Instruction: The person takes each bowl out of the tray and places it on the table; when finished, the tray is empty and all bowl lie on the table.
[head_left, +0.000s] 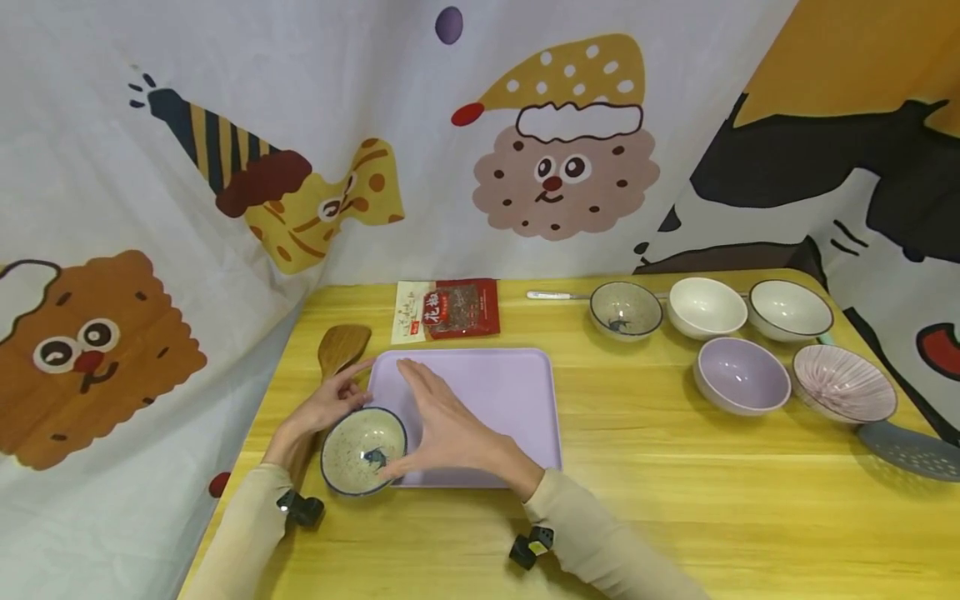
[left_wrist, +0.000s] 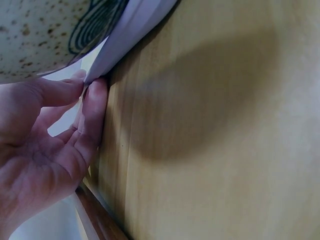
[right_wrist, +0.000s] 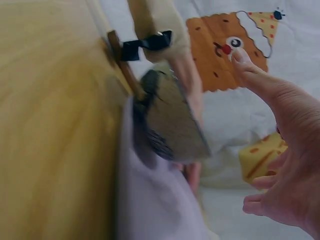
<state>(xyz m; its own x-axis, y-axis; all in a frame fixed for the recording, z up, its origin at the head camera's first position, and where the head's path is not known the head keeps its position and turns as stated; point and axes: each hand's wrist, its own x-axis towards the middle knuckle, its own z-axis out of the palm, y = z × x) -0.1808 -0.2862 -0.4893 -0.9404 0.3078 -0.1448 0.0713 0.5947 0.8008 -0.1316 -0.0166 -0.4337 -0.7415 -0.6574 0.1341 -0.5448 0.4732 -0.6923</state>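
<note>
A speckled bowl with a blue rim (head_left: 360,450) stands at the near left end of the lilac tray (head_left: 498,392), overlapping its edge in the head view. Beside the bowl, my left hand (head_left: 324,410) pinches the tray's left edge between thumb and fingers; the left wrist view shows the fingertips (left_wrist: 97,90) right at that edge. My right hand (head_left: 457,429) hovers over the tray with its fingers spread, its thumb overlapping the bowl's rim. From the right wrist, this hand (right_wrist: 290,150) appears apart from the bowl (right_wrist: 172,120) and holds nothing.
A wooden spatula (head_left: 343,346) lies left of the tray, partly behind my left hand. Behind the tray is a red spice packet (head_left: 465,308). Several bowls, including a lilac one (head_left: 742,375), stand at the right, with a grey slotted utensil (head_left: 911,450) near the right edge.
</note>
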